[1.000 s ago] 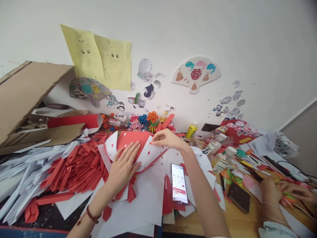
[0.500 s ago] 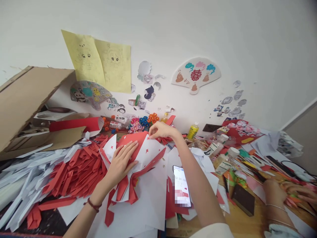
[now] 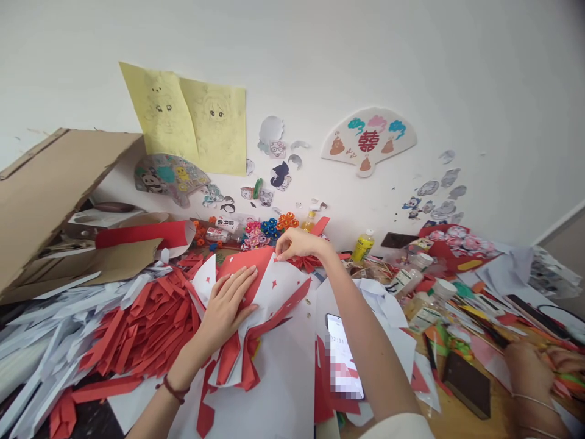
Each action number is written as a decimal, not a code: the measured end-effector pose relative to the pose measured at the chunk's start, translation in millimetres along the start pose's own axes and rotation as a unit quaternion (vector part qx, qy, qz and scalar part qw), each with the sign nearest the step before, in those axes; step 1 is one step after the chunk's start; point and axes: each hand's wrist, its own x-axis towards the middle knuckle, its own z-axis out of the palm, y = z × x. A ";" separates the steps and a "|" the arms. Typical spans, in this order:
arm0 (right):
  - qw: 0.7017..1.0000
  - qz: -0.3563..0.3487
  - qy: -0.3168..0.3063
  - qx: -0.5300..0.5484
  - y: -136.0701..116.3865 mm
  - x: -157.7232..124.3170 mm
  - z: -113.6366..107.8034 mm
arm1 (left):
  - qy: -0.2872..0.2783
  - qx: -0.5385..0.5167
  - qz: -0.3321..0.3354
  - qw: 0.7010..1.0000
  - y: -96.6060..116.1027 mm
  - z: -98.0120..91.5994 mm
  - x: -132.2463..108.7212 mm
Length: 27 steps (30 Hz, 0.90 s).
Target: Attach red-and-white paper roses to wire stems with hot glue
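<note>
In the middle of the head view lies a red-and-white folded paper (image 3: 274,285), dotted with small red diamond shapes and gathered into pleats at its lower end like a bouquet wrap. My left hand (image 3: 228,308) rests flat on it with fingers stretched out, pressing the red part. At the paper's far edge, my right hand (image 3: 295,244) is bent down in a pinch; the fingertips are closed at the white sheet's top corner. A large white sheet (image 3: 283,378) lies beneath the folded paper. Something yellow peeks out of the pleats, mostly hidden.
Red paper strips (image 3: 146,323) are heaped at left, beside white strips (image 3: 50,341) and a cardboard box (image 3: 68,189). A lit phone (image 3: 342,353) lies under my right forearm. Paper, bottles and a dark box (image 3: 467,383) crowd the right, where a co-worker's hand (image 3: 530,366) shows.
The whole scene has shifted slightly down and to the right in view. My hands keep nearly the same places on the paper. The co-worker's hands at right have moved slightly.
</note>
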 end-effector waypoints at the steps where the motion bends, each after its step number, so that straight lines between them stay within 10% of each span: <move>1: 1.000 0.002 0.004 -0.002 -1.5 -0.7 0.6 | 0.001 0.000 0.000 1.000 0.1 0.0 0.0; 27: 0.987 0.080 0.052 -0.131 -26.8 -5.6 6.3 | 0.006 0.010 0.001 1.000 2.3 -4.1 -1.0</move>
